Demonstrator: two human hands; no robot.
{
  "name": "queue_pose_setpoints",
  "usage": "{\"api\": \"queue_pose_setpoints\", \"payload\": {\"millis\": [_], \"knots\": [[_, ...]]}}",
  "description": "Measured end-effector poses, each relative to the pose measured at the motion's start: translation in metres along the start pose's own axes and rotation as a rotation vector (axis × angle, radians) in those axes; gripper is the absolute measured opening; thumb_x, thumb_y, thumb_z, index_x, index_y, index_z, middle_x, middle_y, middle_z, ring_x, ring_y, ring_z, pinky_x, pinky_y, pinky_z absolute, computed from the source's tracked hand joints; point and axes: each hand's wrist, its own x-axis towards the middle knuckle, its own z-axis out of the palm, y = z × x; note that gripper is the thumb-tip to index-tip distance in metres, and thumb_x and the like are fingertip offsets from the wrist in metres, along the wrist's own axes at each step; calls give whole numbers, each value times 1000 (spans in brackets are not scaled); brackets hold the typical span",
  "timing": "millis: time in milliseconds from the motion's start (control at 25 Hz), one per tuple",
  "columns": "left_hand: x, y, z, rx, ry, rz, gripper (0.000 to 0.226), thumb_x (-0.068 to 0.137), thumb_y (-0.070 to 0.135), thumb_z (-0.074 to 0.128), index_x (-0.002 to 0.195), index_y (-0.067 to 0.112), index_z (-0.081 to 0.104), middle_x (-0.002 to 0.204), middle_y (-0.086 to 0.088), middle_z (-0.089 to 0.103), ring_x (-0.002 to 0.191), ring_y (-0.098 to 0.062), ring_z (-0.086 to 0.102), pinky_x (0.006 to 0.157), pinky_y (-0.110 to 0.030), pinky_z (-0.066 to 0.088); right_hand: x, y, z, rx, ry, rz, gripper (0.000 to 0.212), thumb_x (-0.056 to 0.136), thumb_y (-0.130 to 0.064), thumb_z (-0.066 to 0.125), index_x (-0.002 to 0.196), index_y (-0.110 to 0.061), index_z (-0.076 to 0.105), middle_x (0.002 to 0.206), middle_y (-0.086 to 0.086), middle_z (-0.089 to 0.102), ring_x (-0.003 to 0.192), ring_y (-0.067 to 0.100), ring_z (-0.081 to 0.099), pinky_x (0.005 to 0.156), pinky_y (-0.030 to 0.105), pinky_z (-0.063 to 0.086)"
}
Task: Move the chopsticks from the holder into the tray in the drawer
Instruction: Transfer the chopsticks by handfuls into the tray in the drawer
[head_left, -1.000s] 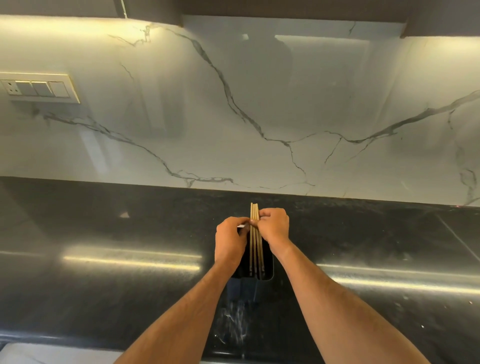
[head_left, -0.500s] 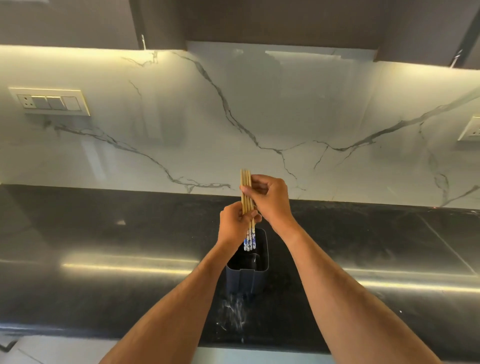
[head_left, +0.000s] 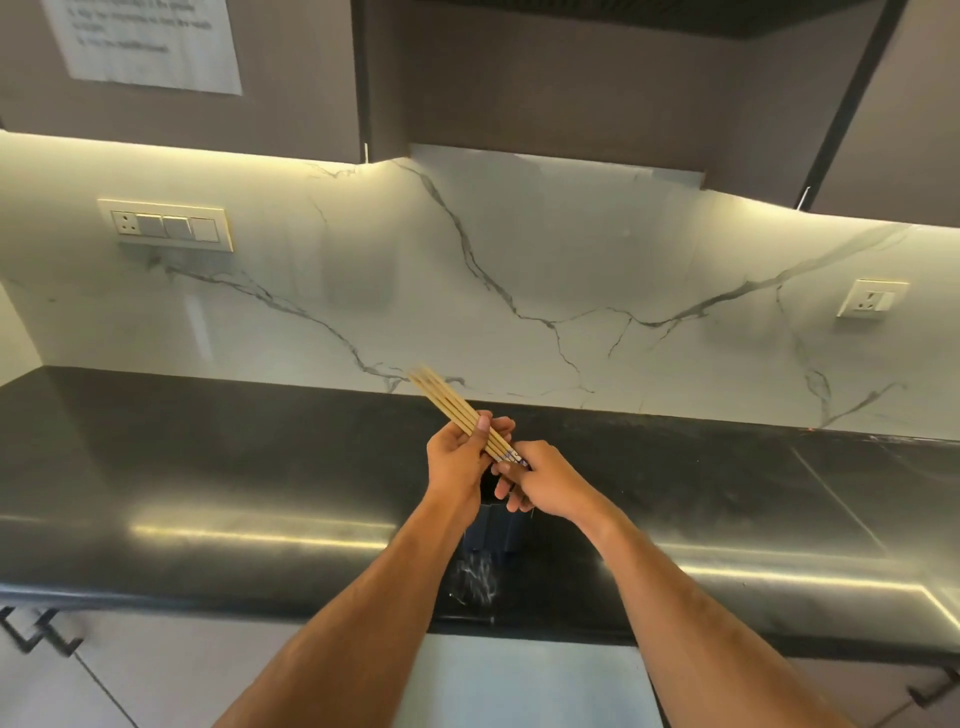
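Note:
A bundle of several wooden chopsticks (head_left: 447, 402) with blue-and-white patterned ends is held above the counter, tilted so its plain tips point up and to the left. My left hand (head_left: 462, 457) grips the middle of the bundle. My right hand (head_left: 540, 480) pinches the patterned ends. Below both hands stands the dark blue holder (head_left: 493, 530) on the black countertop (head_left: 234, 467), mostly hidden by my wrists. The chopsticks are clear of the holder. No drawer or tray is in view.
A white marble backsplash (head_left: 519, 260) rises behind the counter, with a switch panel (head_left: 166, 226) at left and a socket (head_left: 870, 299) at right. Dark upper cabinets (head_left: 519, 78) hang overhead. Cabinet fronts with black handles (head_left: 36, 631) show below the counter edge.
The chopsticks rose fully out of the holder and swung from upright to slanted left. My right hand slid down to their patterned ends. The camera tipped upward.

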Motion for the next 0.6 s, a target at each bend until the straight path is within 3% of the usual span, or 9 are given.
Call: {"api": "queue_pose_setpoints", "payload": {"millis": [120,160,280,360,440,480,520,600], "knots": [[-23,4,-9,90,14,-28,19,98,18,64,105,2,69,103,-17,77,91,-29,74,91,-48,59,-15,0,5,-151,12,14,20,106,-26,51,93,-20,65,78,4,74,61,15,72,70,38,65],[-30,7,-12,230,40,-21,17,97,19,66,103,4,72,98,-14,78,92,-27,75,92,-46,59,-20,-1,6,-188,33,19,19,105,-26,52,92,-21,65,77,3,74,58,12,71,67,36,64],[-51,15,-30,911,99,139,17,91,34,73,91,17,75,77,4,75,73,-10,72,74,-32,62,-39,-5,4,-321,117,22,11,104,-25,56,96,-23,63,78,-2,71,59,7,70,58,22,58],[-67,26,-44,1273,82,433,16,93,36,71,93,20,72,81,10,71,71,-6,66,67,-26,59,-54,-6,-2,-463,151,-6,7,102,-21,58,100,-19,65,80,-2,69,66,10,70,60,25,58],[-74,34,-54,1518,-2,864,19,92,26,73,107,16,69,100,-1,73,90,-16,69,82,-34,60,-66,-8,-6,-637,169,-63,9,102,-18,58,101,-16,66,79,-3,65,64,10,65,55,22,50],[-75,37,-57,1616,-81,994,31,90,21,75,117,11,67,113,-8,72,103,-25,68,92,-40,57,-72,-10,-6,-715,172,-97,10,101,-17,58,102,-15,67,79,-3,63,61,8,60,52,19,42],[-76,41,-56,1711,-185,1002,43,89,20,75,128,8,62,125,-12,68,116,-30,65,101,-43,52,-77,-12,-5,-774,168,-129,10,101,-17,58,104,-14,67,80,-2,63,59,6,56,51,18,36],[-79,44,-51,1891,-359,788,53,93,22,72,140,9,53,138,-13,61,128,-32,58,110,-44,46,-86,-17,0,-861,157,-194,11,102,-18,59,108,-14,67,85,2,68,61,9,56,51,18,33]]}}
